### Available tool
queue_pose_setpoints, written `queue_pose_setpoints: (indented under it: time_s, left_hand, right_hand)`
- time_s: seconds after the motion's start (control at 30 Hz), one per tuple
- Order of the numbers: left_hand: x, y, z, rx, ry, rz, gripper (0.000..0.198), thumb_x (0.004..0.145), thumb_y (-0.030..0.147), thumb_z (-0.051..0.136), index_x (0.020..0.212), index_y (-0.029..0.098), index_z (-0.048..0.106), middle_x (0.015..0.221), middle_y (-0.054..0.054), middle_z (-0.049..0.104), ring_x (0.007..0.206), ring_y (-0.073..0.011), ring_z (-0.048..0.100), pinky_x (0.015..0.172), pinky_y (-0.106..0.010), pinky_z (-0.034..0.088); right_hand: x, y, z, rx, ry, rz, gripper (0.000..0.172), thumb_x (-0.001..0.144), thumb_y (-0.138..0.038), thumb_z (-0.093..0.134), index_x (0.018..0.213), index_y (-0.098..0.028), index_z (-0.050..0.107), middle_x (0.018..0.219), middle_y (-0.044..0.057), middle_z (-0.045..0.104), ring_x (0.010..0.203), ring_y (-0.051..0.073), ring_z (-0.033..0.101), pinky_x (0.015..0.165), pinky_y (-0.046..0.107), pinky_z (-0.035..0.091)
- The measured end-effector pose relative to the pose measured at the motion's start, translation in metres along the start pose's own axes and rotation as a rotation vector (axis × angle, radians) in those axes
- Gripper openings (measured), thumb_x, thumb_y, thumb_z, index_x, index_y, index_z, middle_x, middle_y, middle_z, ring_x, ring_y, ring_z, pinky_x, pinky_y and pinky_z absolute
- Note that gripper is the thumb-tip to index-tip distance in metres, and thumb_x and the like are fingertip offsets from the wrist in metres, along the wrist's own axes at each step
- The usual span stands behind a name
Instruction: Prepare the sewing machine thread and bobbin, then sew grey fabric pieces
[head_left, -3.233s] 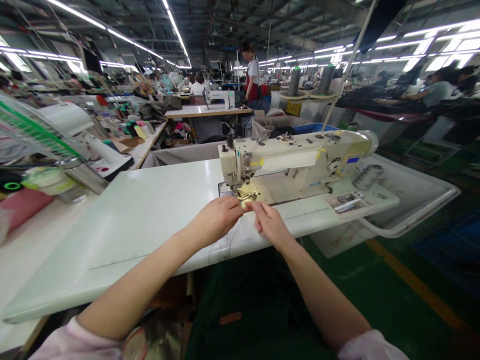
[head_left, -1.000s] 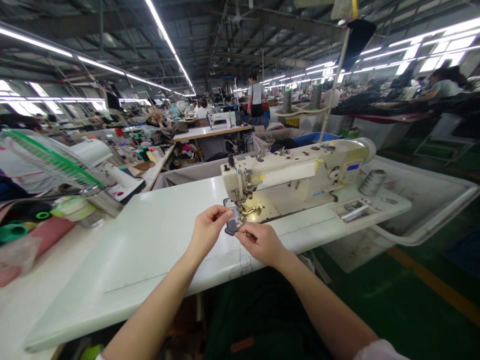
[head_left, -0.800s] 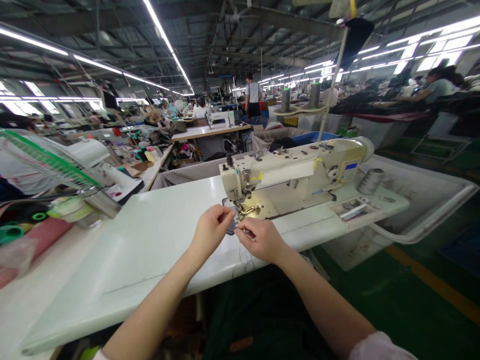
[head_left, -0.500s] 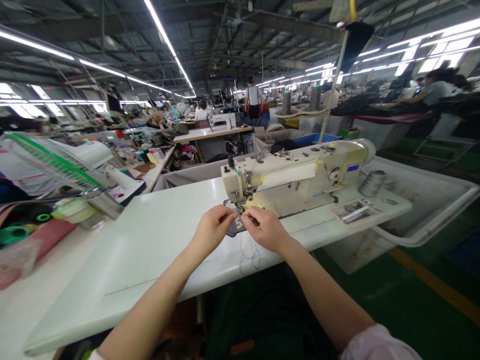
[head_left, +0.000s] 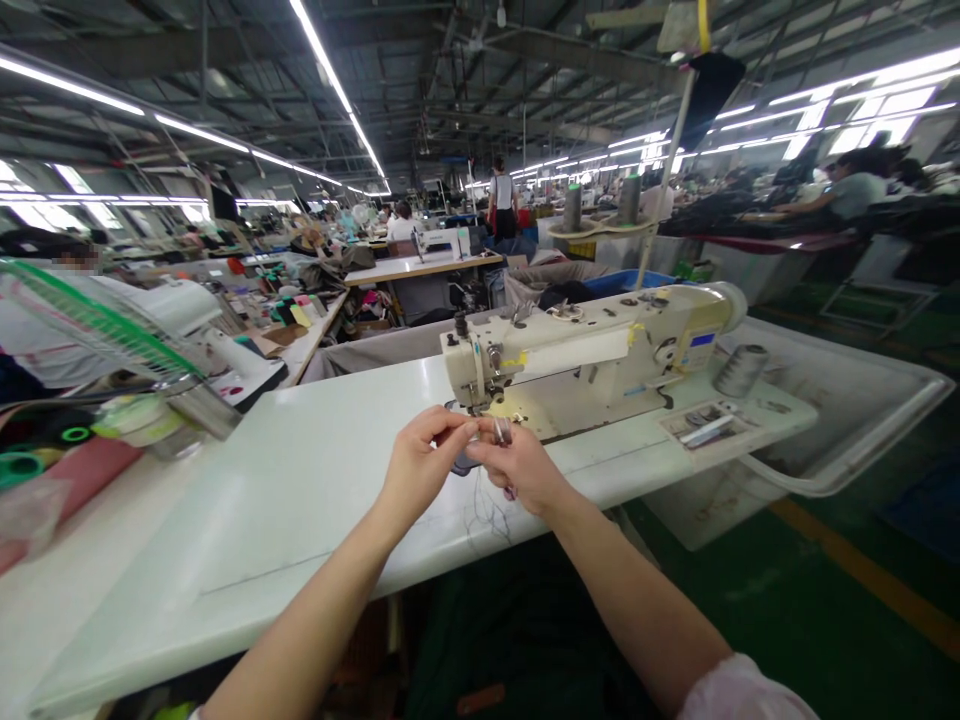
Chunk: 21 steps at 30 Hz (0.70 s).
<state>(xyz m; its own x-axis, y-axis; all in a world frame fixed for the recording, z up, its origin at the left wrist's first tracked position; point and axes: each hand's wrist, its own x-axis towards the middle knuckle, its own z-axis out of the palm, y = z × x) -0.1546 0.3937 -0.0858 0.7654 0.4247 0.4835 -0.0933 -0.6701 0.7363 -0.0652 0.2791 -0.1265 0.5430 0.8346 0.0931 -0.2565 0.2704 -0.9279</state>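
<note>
My left hand [head_left: 424,458] and my right hand [head_left: 521,468] meet with fingertips together just in front of the sewing machine's needle area [head_left: 478,402]. The left thumb and index finger are pinched, apparently on a fine thread. Within my right hand is a small silvery metal tool [head_left: 502,431], partly hidden by the fingers, so its exact kind is unclear. Loose dark thread [head_left: 487,515] hangs in loops below the hands, over the front of the white table [head_left: 322,450]. The cream sewing machine [head_left: 600,350] stands behind, its presser foot mostly hidden.
On the right, a grey thread cone [head_left: 741,371] stands beside a small parts tray [head_left: 705,425]. A large plastic bin [head_left: 847,410] adjoins that end. To the left are a green-rimmed fan [head_left: 105,315] and a lidded cup [head_left: 150,425]. People sit and stand farther back.
My hands have come closer together, fingertips now touching. The right hand has turned, bringing the silvery tool into clearer sight. The loose thread has shifted slightly left.
</note>
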Motion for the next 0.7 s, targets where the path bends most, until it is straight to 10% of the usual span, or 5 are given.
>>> queue_pose_setpoints:
  time_s: [0.3, 0.53, 0.7]
  left_hand:
    - [-0.003, 0.001, -0.002, -0.305, -0.009, -0.301, 0.023, 0.071, 0.039, 0.073, 0.073, 0.016, 0.074, 0.065, -0.001, 0.062, 0.063, -0.0127, 0.049, 0.060, -0.025, 0.039]
    - [-0.007, 0.001, 0.002, -0.306, 0.106, -0.289, 0.024, 0.070, 0.040, 0.075, 0.076, 0.016, 0.075, 0.072, -0.003, 0.068, 0.066, -0.0129, 0.053, 0.062, -0.024, 0.041]
    - [-0.008, 0.004, 0.012, -0.327, 0.092, -0.281, 0.023, 0.071, 0.038, 0.074, 0.082, 0.018, 0.077, 0.072, -0.003, 0.069, 0.066, -0.0136, 0.054, 0.059, -0.024, 0.042]
  right_hand:
    - [-0.001, 0.010, 0.003, 0.247, 0.003, 0.071, 0.039, 0.068, -0.043, 0.079, 0.077, -0.019, 0.049, 0.048, -0.013, 0.023, 0.039, 0.002, 0.014, 0.036, 0.017, 0.009]
    - [0.010, 0.014, -0.006, 0.178, 0.352, -0.039, 0.037, 0.067, -0.043, 0.079, 0.080, -0.017, 0.056, 0.047, -0.012, 0.026, 0.040, 0.002, 0.017, 0.036, 0.018, 0.009]
    - [0.009, 0.015, 0.005, -0.019, 0.367, -0.100, 0.034, 0.073, -0.046, 0.072, 0.085, -0.015, 0.065, 0.046, -0.009, 0.032, 0.041, 0.005, 0.026, 0.039, 0.019, 0.020]
